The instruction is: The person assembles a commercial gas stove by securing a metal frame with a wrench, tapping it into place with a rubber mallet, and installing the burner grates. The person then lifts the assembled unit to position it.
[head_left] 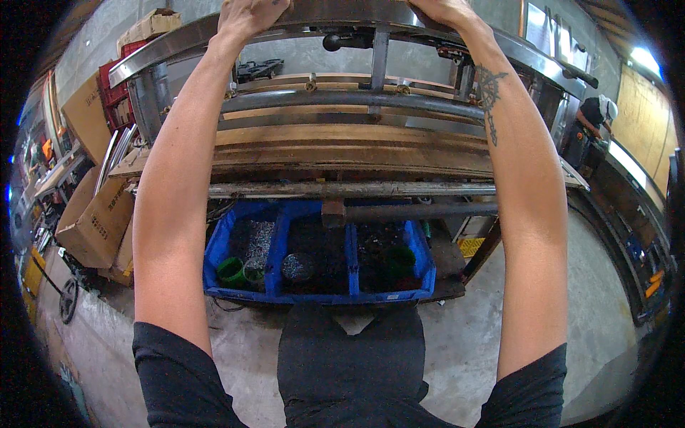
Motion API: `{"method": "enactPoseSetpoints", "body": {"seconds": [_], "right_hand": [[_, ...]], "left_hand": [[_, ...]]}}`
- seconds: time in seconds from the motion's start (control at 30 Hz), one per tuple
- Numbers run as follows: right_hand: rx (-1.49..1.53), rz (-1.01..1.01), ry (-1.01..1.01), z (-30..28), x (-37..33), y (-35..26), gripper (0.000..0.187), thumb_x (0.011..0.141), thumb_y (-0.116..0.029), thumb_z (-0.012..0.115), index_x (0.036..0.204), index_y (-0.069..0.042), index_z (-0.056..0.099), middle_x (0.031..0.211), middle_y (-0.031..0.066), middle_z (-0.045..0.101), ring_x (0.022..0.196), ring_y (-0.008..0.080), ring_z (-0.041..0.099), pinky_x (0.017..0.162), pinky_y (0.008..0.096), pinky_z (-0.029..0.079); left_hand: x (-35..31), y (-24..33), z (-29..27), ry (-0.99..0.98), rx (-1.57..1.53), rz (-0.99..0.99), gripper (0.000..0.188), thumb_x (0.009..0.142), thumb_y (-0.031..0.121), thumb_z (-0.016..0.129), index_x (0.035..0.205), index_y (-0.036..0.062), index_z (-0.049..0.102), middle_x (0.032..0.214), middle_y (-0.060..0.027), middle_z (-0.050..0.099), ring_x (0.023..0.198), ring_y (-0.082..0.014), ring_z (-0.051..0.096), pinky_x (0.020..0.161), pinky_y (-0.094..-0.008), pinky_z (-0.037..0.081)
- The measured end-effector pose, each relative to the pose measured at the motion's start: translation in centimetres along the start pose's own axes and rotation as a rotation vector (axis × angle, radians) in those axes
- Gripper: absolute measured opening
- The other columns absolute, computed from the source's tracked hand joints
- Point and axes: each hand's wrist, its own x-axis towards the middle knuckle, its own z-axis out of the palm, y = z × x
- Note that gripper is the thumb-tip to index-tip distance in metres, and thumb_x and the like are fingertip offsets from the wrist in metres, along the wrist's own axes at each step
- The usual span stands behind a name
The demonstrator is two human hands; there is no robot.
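Both my arms reach forward to a long steel frame across the top of the view. My left hand touches the frame left of centre; its fingers are cut off by the upper edge. My right hand is at the same frame right of centre, and its fingers are out of view too. Whether either hand grips the steel does not show. Under the frame hang a dark round-knobbed lever and a grey horizontal pipe. Wooden boards lie below the pipe.
Blue bins with small loose parts and green cups sit under the boards. A cardboard box and red crates stand left. At the far right a person in a white cap is bent beside a long dark rack.
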Motion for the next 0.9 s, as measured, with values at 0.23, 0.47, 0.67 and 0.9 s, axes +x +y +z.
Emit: {"method": "enactPoseSetpoints", "body": {"seconds": [0.23,0.47,0.67,0.9], "right_hand": [[-0.089,-0.077,0.008,0.4,0.4,0.5,0.043,0.102,-0.028,0.037,0.119,-0.003,0.068,0.131,0.0247,0.065,0.126,0.0388,0.061,0.106,0.0481,0.047],[-0.049,-0.033,0.006,0.3,0.2,0.4,0.044,0.102,-0.029,0.036,0.120,-0.003,0.067,0.132,0.0249,0.065,0.127,0.0394,0.060,0.106,0.0484,0.046],[-0.028,-0.015,0.003,-0.1,-0.3,-0.1,0.044,0.103,-0.030,0.036,0.121,-0.004,0.067,0.133,0.0251,0.064,0.127,0.0399,0.060,0.106,0.0486,0.047],[-0.045,-0.011,-0.034,-0.1,0.1,0.0,0.044,0.103,-0.030,0.036,0.119,-0.004,0.067,0.131,0.0251,0.065,0.125,0.0403,0.061,0.105,0.0494,0.047]], "left_hand": [[0.2,-0.4,0.4,0.042,0.010,0.032,0.060,0.098,0.053,0.032,0.093,0.0153,0.078,0.111,-0.0174,0.075,0.108,-0.0404,0.070,0.101,-0.0490,0.049],[0.1,-0.4,0.4,0.028,0.012,0.006,0.061,0.098,0.054,0.031,0.093,0.0151,0.078,0.111,-0.0192,0.075,0.107,-0.0405,0.070,0.101,-0.0486,0.049],[0.2,-0.5,0.4,0.022,0.014,0.018,0.061,0.098,0.053,0.031,0.092,0.0138,0.077,0.110,-0.0190,0.075,0.107,-0.0406,0.070,0.101,-0.0492,0.049],[0.1,0.0,0.2,0.004,0.010,-0.007,0.061,0.098,0.051,0.030,0.090,0.0136,0.077,0.110,-0.0173,0.075,0.108,-0.0399,0.069,0.102,-0.0497,0.048]]}}
